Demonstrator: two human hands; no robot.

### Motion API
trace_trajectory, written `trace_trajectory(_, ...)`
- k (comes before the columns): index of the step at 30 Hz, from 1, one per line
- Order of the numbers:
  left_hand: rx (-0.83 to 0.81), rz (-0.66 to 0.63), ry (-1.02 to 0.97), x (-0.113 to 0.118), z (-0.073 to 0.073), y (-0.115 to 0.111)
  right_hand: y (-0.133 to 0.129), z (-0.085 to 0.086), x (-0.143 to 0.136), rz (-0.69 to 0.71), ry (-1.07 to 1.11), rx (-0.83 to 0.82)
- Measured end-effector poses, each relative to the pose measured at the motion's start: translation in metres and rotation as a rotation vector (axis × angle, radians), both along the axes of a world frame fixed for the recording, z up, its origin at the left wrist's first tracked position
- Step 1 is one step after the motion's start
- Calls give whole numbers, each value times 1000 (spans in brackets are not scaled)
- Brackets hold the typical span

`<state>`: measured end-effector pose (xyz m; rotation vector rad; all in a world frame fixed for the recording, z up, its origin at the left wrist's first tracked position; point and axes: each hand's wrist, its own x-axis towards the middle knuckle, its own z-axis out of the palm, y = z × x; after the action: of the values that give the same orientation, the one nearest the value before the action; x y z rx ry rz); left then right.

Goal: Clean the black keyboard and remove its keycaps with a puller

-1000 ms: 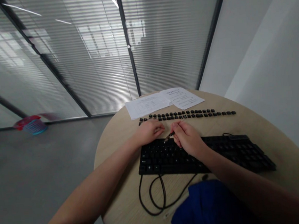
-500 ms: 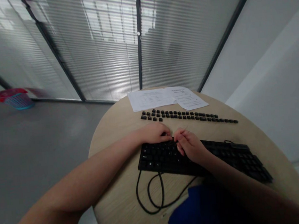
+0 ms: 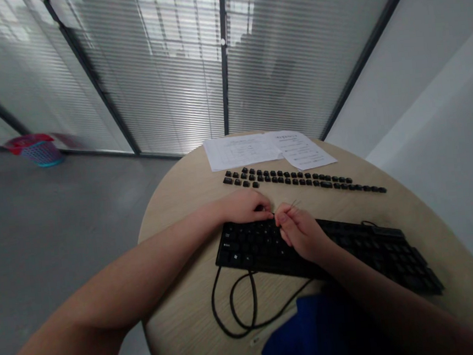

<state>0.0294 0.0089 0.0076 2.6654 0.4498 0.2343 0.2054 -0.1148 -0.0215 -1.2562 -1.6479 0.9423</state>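
A black keyboard [image 3: 259, 247] lies on the round wooden table [image 3: 181, 304], its middle partly covered by my hands. My left hand [image 3: 249, 205] rests at the keyboard's far edge, thumb and fingers pinched together; what lies between the fingertips is too small to make out. Close beside it, my right hand [image 3: 296, 227] is closed over the keys around a thin wire tool [image 3: 294, 203], whose end sticks up past the fingers. Beyond the keyboard, loose black keycaps [image 3: 294, 179] lie in rows.
Printed papers [image 3: 242, 150] lie at the table's far edge. A black cable [image 3: 234, 335] loops in front of the keyboard, beside dark blue cloth [image 3: 292, 338]. On the floor at the left stands a red and blue basket [image 3: 41, 153] near the blinds.
The view has shifted slightly. Both hands stay over the same part of the keyboard, with their fingers still closed.
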Motion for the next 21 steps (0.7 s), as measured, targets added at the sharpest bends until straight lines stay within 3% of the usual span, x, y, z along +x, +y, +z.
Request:
trace_trajectory(7, 23, -9, -43, 0, -3, 1, -3, 7, -3, 50, -155, 170)
trace_trajectory(15, 11, 8, -15, -2, -2, 1, -4, -5, 0, -17, 0, 138)
trace_trajectory(21, 10, 2, -15, -3, -4, 4, -3, -5, -2, -30, 31, 150)
